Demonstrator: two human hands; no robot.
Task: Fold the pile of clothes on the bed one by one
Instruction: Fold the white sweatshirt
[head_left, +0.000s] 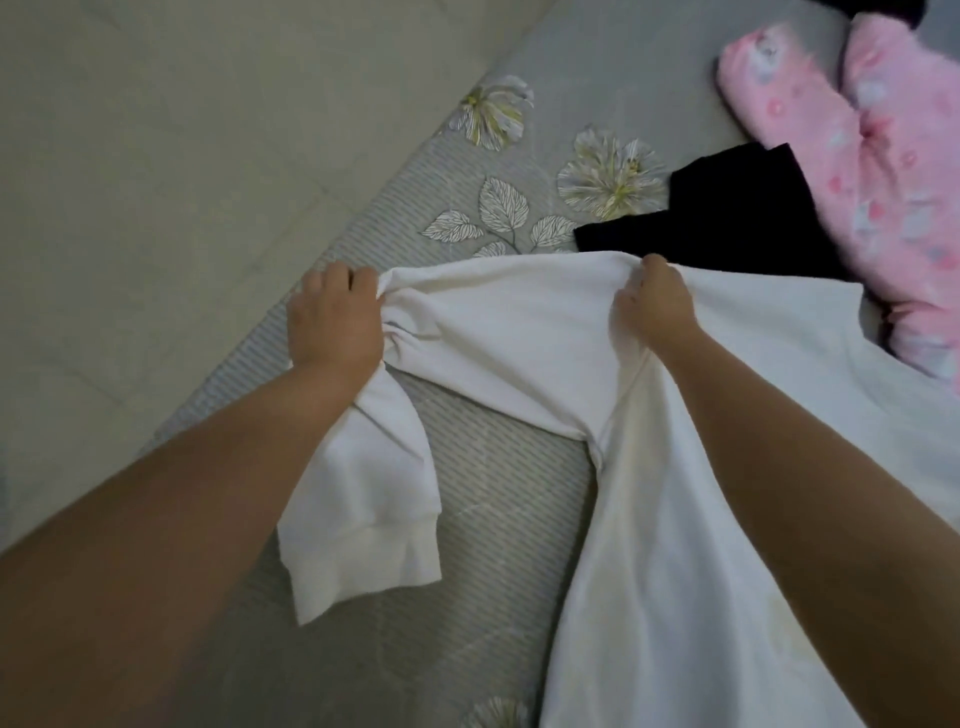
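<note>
White long-sleeved top (701, 467) lies spread on the bed (509, 519), body toward the near right part of the mattress, one sleeve (363, 493) stretched out toward the bed's left edge. Left hand (332, 317) grips the bunched sleeve fabric near that edge, fingers curled tight around it; the cuff end hangs back below the wrist onto the sheet. Right hand (654, 306) pinches the top at the shoulder line, fingers curled into the cloth, lifting a small ridge. Black garment (727, 213) lies flat just beyond the white top, its near edge tucked under it. Pink patterned garment (872, 171) lies at the far right of the bed, touching the black one. Grey floral sheet; pale tiled floor (156, 156) past the left edge.
</note>
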